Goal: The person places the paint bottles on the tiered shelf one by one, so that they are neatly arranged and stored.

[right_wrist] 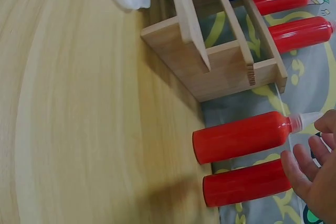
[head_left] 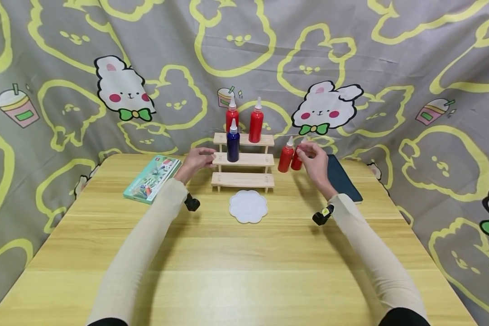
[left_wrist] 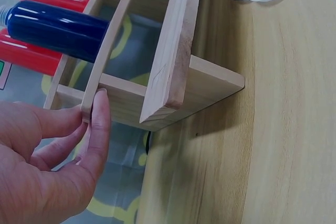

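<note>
Cream sleeves (head_left: 138,253) reach across the wooden table (head_left: 236,267) in the head view, toward a three-step rack (head_left: 242,179) whose top board carries two red bottles (head_left: 256,127) and whose middle board carries a blue bottle (head_left: 233,145), all upright with pale nozzles. Another red pair (head_left: 285,158) stands on the table just right of the rack, the right hand (head_left: 315,163) at its right-hand bottle. Whether the colour belongs to plastic or contents cannot be told. Before the rack lies a white scalloped dish (head_left: 248,207); a printed box (head_left: 152,179), its contents hidden, and a dark folder (head_left: 342,179) show plainly only here. From the left wrist, the pinch is clearer than from the head: thumb and finger of the left hand (left_wrist: 55,163) grip the middle board's end. From the right wrist, the right hand's fingers are loosely bent, parted from the thumb, and hide the bottle's nozzle, visible from the head; whether they grip it cannot be told.
</note>
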